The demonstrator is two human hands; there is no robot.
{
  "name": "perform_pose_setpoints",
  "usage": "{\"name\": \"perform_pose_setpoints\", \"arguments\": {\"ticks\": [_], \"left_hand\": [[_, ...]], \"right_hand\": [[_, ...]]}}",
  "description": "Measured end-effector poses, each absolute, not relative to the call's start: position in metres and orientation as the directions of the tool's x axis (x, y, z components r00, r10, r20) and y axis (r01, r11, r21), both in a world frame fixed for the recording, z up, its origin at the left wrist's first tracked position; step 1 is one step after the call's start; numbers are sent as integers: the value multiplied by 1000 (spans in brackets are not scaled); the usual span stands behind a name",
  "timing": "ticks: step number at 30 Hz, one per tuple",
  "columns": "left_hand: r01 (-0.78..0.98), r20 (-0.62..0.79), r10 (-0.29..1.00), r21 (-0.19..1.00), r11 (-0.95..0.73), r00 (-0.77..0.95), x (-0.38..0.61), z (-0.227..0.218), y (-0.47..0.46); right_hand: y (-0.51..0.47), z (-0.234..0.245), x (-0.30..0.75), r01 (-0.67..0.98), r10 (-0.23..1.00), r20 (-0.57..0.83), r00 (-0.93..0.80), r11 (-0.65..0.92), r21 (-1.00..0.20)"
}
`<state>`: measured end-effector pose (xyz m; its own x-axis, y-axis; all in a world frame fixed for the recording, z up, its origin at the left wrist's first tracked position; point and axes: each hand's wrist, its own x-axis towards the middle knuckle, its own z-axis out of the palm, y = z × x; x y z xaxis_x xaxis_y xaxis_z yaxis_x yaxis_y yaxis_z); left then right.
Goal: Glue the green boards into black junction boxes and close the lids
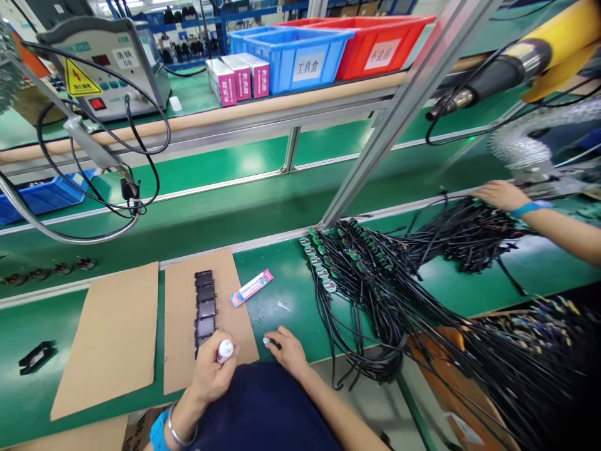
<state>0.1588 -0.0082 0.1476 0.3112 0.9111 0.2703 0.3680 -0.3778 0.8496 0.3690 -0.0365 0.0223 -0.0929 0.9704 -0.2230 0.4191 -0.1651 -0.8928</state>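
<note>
My left hand (213, 366) is closed around a small tube of glue (224, 351), its white end pointing up. It is over the near end of a row of black plastic housings (205, 308), which lies on a cardboard sheet (181, 326). Part of that row is hidden behind the hand. My right hand (290, 355) pinches a small white cap (266, 341) between thumb and fingertips, close to the sheet's right edge. A flat pink-and-white glue carton (252, 288) rests on the green bench beyond, with a small white nozzle (283, 306) near it.
Bundled black cables with green circuit boards (322, 269) cover the bench at right, where a co-worker's hand (504, 195) reaches in. Another cardboard sheet (113, 332) and a black part (36, 358) lie left. A hot-air gun (498, 72) hangs upper right; a metal post (399, 125) rises ahead.
</note>
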Motion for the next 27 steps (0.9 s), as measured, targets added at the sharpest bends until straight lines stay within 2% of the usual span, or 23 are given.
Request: {"name": "perform_pose_setpoints", "arguments": {"ticks": [5, 9, 11, 16, 21, 27], "left_hand": [[364, 150, 942, 895, -258, 299, 159, 143, -10], [304, 32, 936, 941, -146, 350, 165, 141, -4], [249, -19, 918, 965, -88, 397, 169, 141, -1], [113, -140, 820, 989, 93, 556, 175, 151, 8], [105, -195, 745, 980, 166, 638, 178, 162, 13], [185, -214, 702, 976, 118, 679, 176, 178, 14]], "right_hand": [[-34, 5, 378, 547, 989, -147, -20, -113, -829], [1, 12, 398, 592, 989, -89, 119, -143, -793], [19, 25, 405, 587, 991, -78, 107, -126, -800], [33, 106, 405, 454, 979, -9, -203, 86, -887], [26, 194, 400, 299, 857, 125, -499, 306, -904], [30, 219, 398, 301, 724, 191, -663, 492, -817]]}}
